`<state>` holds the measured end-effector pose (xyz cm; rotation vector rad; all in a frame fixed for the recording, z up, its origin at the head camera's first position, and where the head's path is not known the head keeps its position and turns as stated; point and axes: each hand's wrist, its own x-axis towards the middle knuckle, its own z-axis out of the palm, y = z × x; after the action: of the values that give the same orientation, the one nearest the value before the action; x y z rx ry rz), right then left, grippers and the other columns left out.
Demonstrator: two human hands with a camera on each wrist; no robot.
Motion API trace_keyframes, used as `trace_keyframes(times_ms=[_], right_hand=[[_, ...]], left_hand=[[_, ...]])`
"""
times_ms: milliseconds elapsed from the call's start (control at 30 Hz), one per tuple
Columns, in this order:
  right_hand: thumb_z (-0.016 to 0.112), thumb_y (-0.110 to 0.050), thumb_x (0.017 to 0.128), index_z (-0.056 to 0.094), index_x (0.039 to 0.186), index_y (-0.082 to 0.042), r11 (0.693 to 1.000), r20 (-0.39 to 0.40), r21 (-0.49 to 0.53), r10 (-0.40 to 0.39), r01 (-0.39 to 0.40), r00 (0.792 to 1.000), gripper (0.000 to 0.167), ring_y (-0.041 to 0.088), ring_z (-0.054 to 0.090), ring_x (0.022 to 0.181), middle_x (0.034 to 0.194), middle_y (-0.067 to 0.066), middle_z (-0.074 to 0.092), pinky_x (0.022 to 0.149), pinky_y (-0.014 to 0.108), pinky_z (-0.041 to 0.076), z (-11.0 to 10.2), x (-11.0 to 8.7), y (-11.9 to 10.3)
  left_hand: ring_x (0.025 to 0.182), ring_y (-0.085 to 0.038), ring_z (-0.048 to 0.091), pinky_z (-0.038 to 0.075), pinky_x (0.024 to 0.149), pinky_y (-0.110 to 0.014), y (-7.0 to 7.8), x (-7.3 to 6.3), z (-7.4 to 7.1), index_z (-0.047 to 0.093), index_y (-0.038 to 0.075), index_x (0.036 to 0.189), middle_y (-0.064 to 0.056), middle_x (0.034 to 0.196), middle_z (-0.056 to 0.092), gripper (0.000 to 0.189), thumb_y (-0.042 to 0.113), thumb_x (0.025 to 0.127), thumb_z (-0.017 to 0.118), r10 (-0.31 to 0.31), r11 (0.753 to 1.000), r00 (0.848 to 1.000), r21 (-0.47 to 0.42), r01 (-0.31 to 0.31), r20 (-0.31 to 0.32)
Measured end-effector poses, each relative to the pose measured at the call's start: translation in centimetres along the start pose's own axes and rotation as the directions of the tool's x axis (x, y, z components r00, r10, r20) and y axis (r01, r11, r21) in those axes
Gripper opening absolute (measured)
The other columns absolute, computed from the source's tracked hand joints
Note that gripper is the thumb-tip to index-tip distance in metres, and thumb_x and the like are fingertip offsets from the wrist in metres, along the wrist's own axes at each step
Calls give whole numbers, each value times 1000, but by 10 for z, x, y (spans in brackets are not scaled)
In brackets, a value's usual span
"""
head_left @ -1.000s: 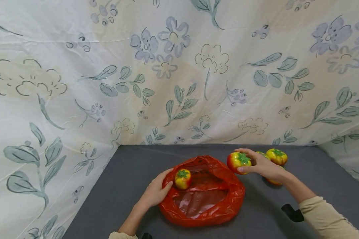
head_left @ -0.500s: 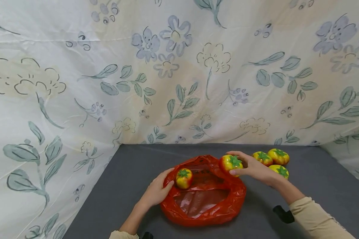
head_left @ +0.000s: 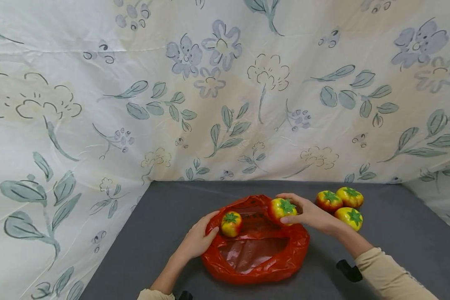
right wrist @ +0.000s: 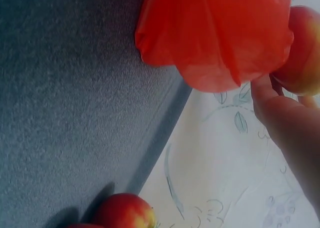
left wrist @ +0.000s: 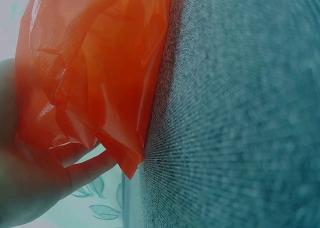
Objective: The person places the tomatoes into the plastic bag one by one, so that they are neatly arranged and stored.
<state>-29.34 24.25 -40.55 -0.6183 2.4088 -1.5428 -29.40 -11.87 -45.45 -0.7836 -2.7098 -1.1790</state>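
Note:
A red plastic bag (head_left: pixel 253 277) sits on the dark grey table with its mouth spread wide, rim rolled outward. My left hand (head_left: pixel 196 238) holds its left rim, thumb at the inner edge and fingers outside, partly hidden behind the plastic (left wrist: pixel 95 63) in the left wrist view. Just beside that thumb, a yellow-red persimmon (head_left: pixel 231 225) with a green calyx shows inside the opening. My right hand (head_left: pixel 310 214) grips another persimmon (head_left: pixel 279 211) between thumb and fingers, over the bag's right rim. The right wrist view shows this fruit (right wrist: pixel 302 53) close above the plastic edge.
Several more persimmons cluster at the back right: a redder one (head_left: pixel 328 201), one behind it (head_left: pixel 350 196) and a yellow one (head_left: pixel 348 217) in front. A floral cloth (head_left: pixel 225 104) hangs behind the table (head_left: pixel 172 200) and along its sides.
My right hand has carried its persimmon leftward, from beside the bag to over its right rim, uncovering the cluster behind. My left hand keeps its hold on the bag.

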Motion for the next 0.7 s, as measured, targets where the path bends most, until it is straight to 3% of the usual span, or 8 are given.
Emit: trace_keyframes(times_ms=[267, 700], right_hand=[[70, -25, 86, 36, 143, -9, 999, 23, -40, -31, 32, 999, 68, 32, 46, 111, 129, 15, 48, 90, 42, 46, 11, 4, -2], [70, -25, 87, 38, 142, -10, 1000, 66, -23, -10, 11, 998, 66, 31, 46, 111, 127, 13, 48, 89, 40, 45, 21, 8, -4]], left_hand=[[118, -33, 50, 47, 88, -53, -1, 0, 0, 43, 12, 142, -14, 137, 47, 49, 20, 96, 57, 1, 1000, 1000, 6, -1, -3], [119, -33, 50, 46, 89, -53, -3, 1, 1, 43, 12, 142, -14, 138, 47, 48, 20, 96, 57, 4, 1000, 1000, 13, -4, -1]])
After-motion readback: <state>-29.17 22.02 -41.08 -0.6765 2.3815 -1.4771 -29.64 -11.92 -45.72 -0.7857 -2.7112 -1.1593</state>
